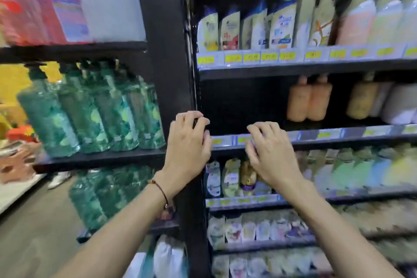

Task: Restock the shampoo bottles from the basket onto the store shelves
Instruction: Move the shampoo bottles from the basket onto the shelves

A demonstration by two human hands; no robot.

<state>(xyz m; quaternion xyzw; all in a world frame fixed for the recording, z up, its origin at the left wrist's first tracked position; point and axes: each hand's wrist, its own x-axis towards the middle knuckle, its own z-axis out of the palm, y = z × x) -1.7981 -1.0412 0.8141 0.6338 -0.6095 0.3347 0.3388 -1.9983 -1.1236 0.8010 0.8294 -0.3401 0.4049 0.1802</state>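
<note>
Both my hands are raised in front of a black store shelf (316,140) whose left part holds no bottles. My left hand (188,142) hovers by the black upright post, fingers loosely curled and holding nothing. My right hand (269,150) is just right of it, over the shelf's price-label rail, fingers also loosely curled and empty. Orange pump bottles (309,100) stand farther back right on that shelf. Shampoo bottles (248,29) line the shelf above, and more bottles (230,177) fill the shelf below. No basket is in view. The image is motion-blurred.
Large green pump bottles (90,110) fill the shelves of the unit to the left, past the black post (167,52). Red and white packages (56,0) sit on its top shelf. Lower shelves hold several refill pouches (255,230). An aisle floor (33,232) shows at lower left.
</note>
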